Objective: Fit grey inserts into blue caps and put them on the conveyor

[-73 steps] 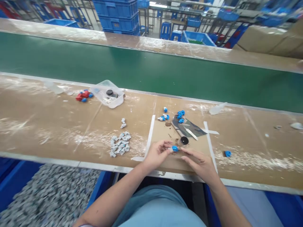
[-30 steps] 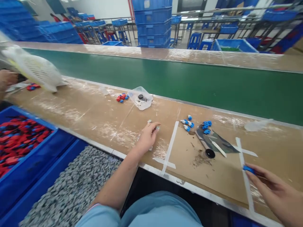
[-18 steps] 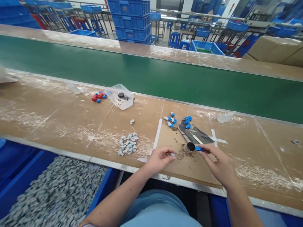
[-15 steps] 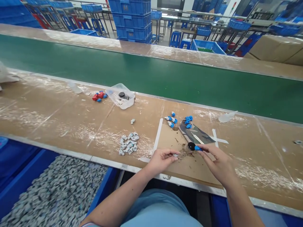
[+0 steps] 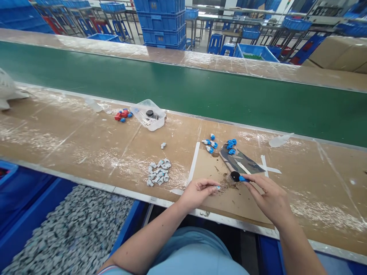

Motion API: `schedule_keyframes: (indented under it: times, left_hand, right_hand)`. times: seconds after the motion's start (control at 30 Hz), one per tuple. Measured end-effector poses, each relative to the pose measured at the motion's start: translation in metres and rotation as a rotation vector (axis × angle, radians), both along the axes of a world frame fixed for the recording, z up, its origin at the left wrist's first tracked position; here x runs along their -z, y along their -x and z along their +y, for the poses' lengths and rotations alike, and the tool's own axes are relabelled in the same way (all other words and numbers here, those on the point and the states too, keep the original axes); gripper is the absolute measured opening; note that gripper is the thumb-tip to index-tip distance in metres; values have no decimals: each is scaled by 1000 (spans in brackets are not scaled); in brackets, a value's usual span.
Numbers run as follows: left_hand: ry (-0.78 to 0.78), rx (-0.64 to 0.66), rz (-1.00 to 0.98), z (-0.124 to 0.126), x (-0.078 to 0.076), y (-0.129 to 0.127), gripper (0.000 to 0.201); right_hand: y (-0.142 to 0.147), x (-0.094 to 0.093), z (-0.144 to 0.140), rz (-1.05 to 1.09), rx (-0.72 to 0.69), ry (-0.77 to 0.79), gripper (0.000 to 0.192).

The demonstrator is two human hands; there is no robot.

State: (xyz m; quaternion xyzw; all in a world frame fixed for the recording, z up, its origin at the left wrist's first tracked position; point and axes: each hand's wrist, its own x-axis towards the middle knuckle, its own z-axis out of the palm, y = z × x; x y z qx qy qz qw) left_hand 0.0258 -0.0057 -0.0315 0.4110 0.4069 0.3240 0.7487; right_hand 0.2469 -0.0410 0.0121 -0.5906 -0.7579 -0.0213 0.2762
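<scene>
My left hand [image 5: 200, 192] pinches a small grey plastic part [image 5: 218, 187], light blue at its tip, above the stained cardboard sheet [image 5: 226, 206]. In my right hand [image 5: 271, 193], thumb and fingers are closed on a small blue part [image 5: 243, 178]. Its end meets the rim of a small round pot of black liquid [image 5: 235, 176]; whether it dips in is too small to tell. Just behind lie a camouflage cloth [image 5: 247, 160], a white stick-like tool [image 5: 242, 166] and blue parts [image 5: 231, 146]. Several blue-and-white parts [image 5: 210, 143] sit left of the cloth.
Grey parts [image 5: 158, 172] lie in a pile left of the sheet. A clear plastic tub [image 5: 158, 123] and red-and-blue parts [image 5: 122, 115] stand farther back. Beyond runs a green conveyor belt [image 5: 183, 91]. A blue bin [image 5: 31, 215] of grey parts is below left.
The part in my left hand has turned, and its light blue tip now shows. My right hand stays at the black pot with the blue part. The whole view has shifted slightly.
</scene>
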Motion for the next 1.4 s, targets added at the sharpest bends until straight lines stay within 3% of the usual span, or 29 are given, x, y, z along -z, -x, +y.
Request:
schedule_keyframes:
  times: [0.27,0.5,0.67,0.9,1.03,1.17,1.4]
  left_hand:
    - [-132,-70,9,-7,4,-8,31]
    - [-205,-60,-11,-13,15,-12,28]
    - [-193,-45,-61,-14,16,-11,32]
    - [-324,70,2,-14,17,-7,38]
    - [-255,100,-77,-13,13,-8,41]
    - [-185,48,-108,-12,12,-9,41]
    - [-259,115,-51,-17,15,-7,40]
  right_hand:
    - [5,1,-10,167,40,66,16]
    - [38,4,-16,358,-108,161,15]
    - [45,8,-14,344,-126,180,15]
    - [32,4,-13,317,-252,279,18]
    - [30,1,-12,315,-257,339,17]
    - [33,4,-13,380,-230,276,16]
    - [31,1,-12,340,-342,339,19]
